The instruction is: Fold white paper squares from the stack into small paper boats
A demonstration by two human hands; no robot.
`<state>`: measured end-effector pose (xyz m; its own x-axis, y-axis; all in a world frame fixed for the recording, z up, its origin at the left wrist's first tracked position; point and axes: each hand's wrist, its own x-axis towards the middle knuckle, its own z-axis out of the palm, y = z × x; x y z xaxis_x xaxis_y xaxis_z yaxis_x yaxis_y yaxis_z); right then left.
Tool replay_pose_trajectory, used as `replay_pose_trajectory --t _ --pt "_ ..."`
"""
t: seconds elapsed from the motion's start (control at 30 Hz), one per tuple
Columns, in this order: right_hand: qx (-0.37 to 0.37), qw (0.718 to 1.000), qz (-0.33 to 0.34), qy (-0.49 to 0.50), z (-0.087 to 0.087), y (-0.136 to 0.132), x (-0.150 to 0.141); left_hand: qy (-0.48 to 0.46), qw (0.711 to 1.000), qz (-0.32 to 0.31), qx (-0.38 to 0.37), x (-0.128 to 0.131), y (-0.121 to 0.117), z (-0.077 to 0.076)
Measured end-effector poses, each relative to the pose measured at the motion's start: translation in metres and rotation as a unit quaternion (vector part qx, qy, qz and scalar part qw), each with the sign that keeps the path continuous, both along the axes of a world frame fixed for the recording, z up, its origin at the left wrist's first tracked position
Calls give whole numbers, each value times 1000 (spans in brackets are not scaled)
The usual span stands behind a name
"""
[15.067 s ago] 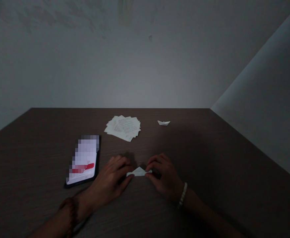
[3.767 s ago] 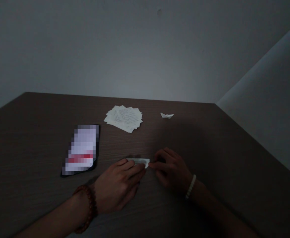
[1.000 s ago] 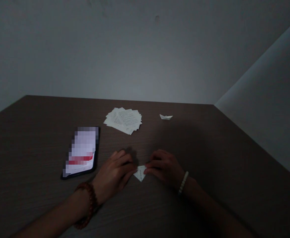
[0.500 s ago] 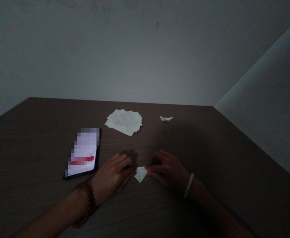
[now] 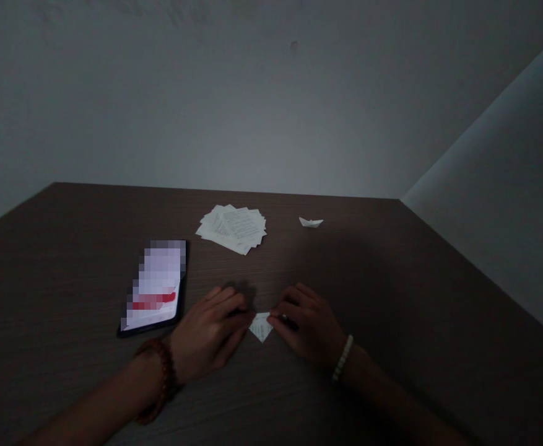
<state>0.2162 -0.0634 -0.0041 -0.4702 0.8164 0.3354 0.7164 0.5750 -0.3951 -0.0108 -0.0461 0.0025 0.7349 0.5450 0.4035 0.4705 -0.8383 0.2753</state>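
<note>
A small folded piece of printed paper [image 5: 262, 328] lies near the middle of the table, one corner pointing toward me. My left hand [image 5: 213, 334] pinches its left edge between thumb and fingers. At the right edge, my right hand [image 5: 306, 322] has thumb and forefinger closed on the paper. Fingertips cover both upper corners, so the folds there are hidden. Beyond my right hand stands a small white paper boat [image 5: 311, 223].
A fanned stack of printed paper sheets [image 5: 234, 229] lies past my hands on the dark wooden table [image 5: 90, 217]. Left of my left hand is a phone [image 5: 157, 288] with its screen lit. Pale walls [image 5: 271, 111] rise behind and to the right.
Earlier the paper was a flat strip with a point facing away, then a strip under my left hand. Now its point faces me. Over the last second, only slight finger shifts show.
</note>
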Motion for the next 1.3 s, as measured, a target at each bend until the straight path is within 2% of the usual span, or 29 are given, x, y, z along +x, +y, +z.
replay_pose_trajectory --t 0.3,0.43,0.87,1.13,1.3 --pt "-9 997 42 -57 7 -1 -4 6 997 10 79 0 -4 3" --pt "-10 996 39 -82 8 -2 -4 1 995 19 102 0 -6 3" --pt "5 999 -17 -40 6 -2 25 -16 996 38 81 -1 -5 3" --pt "11 999 -29 -30 10 -4 9 -21 996 49 73 0 -4 -1" --pt "-16 999 -31 -5 6 -3 5 -17 996 51 67 -1 -3 -3"
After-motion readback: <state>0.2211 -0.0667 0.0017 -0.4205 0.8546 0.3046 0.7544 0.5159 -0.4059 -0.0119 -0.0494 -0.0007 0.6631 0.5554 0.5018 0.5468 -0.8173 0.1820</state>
